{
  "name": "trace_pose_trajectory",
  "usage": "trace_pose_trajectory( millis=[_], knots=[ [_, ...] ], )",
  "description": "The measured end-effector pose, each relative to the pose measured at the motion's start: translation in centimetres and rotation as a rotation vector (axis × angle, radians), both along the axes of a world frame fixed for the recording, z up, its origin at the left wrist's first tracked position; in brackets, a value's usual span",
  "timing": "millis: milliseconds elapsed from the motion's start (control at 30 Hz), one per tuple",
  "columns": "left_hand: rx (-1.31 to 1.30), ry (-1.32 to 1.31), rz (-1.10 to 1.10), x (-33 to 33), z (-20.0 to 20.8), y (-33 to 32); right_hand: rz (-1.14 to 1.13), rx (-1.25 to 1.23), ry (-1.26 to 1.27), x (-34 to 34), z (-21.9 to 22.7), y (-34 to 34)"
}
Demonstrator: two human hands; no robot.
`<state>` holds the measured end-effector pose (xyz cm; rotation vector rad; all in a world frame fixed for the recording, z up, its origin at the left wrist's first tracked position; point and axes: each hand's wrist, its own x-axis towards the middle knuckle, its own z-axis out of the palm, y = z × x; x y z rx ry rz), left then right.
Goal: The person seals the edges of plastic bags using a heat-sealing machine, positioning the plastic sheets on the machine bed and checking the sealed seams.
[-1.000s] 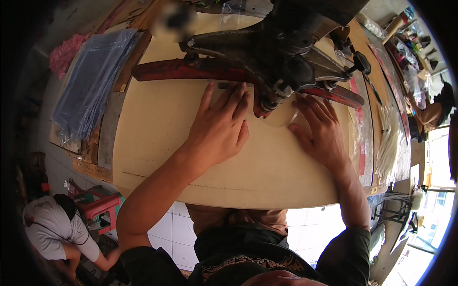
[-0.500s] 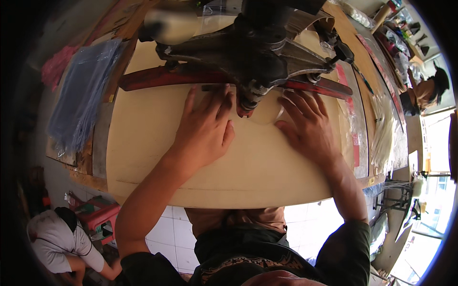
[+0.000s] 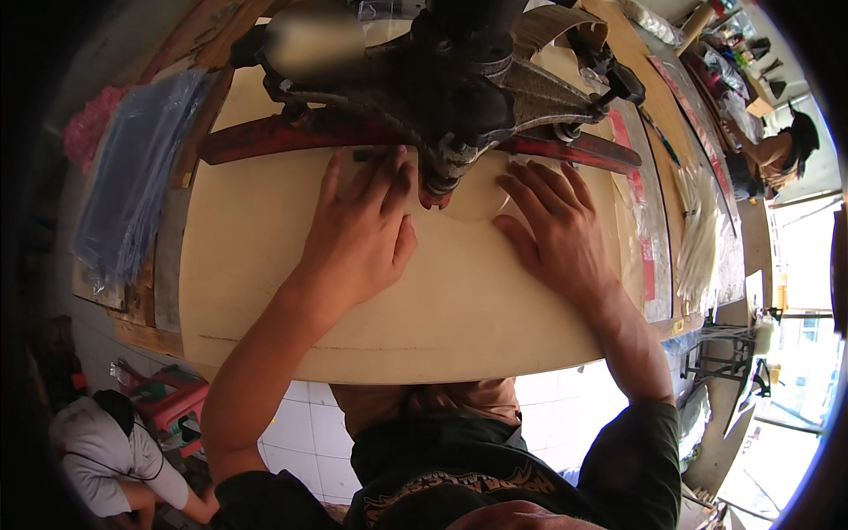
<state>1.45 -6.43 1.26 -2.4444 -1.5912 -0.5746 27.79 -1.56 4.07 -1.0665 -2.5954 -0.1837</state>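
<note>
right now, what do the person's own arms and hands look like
The left hand and right hand are bare, with no glove, ring, watch or bracelet visible. The forearms are uncovered. Short, dark greenish-black fabric sleeves belong to a matching shirt with an orange-brown print.

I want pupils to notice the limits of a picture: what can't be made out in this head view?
All in the head view:
Undersides of the left hand and right hand: hidden by their own backs.
Right end of the dark strip: behind left-hand fingers.
Part of the tan sheet: covered by the red bar.
Top of the dark machine: cut off by the upper edge.
Pale patch, upper left: blurred.
</note>
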Motion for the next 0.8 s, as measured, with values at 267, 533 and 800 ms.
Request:
trace_pose_trajectory(
  millis=[267,533,800],
  knots=[
    [-0.025,-0.082,-0.03,0.06,0.23,-0.08,0.009,0.004,0.003,0.02,-0.17,0.03],
    [-0.011,-0.035,-0.003,-0.02,0.18,0.04,0.007,0.0,0.014,-0.09,-0.02,0.27],
    [-0.028,-0.064,0.001,0.11,0.29,-0.13,0.007,-0.002,0.025,0.04,-0.12,0.39]
  ],
)
